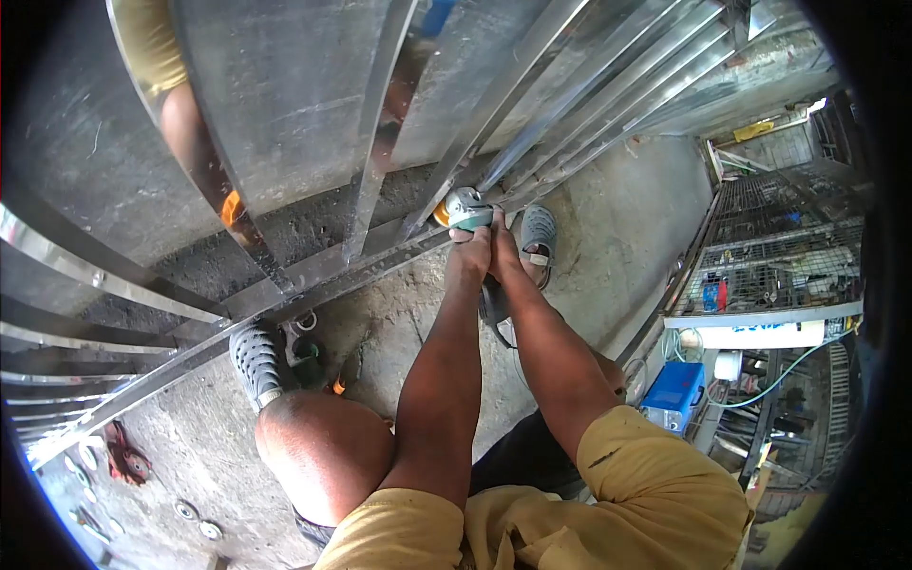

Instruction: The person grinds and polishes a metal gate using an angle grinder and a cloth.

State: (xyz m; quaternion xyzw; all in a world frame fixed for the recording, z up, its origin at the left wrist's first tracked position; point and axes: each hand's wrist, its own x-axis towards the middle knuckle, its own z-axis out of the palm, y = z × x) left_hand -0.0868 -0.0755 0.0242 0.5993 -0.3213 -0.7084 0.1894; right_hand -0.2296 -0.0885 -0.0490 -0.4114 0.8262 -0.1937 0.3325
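Note:
An angle grinder [469,217] with a silver head and a green body is held out at arm's length in both my hands. Fingers of my left hand [465,253] wrap round it from the near side, while my right hand [502,239] closes on its rear part. Its orange disc [442,213] faces the foot of an upright on the shiny metal grille [446,185], right where the bar meets the bottom rail [328,277]. Below my right hand hangs a dark cord [493,302].
My grey shoes [256,359] stand along the rail, one on each side of the grinder. Loose discs [210,529] and a red tool [125,454] lie on the concrete floor at lower left. A blue machine [674,396] and wire-mesh racks [769,271] are at right.

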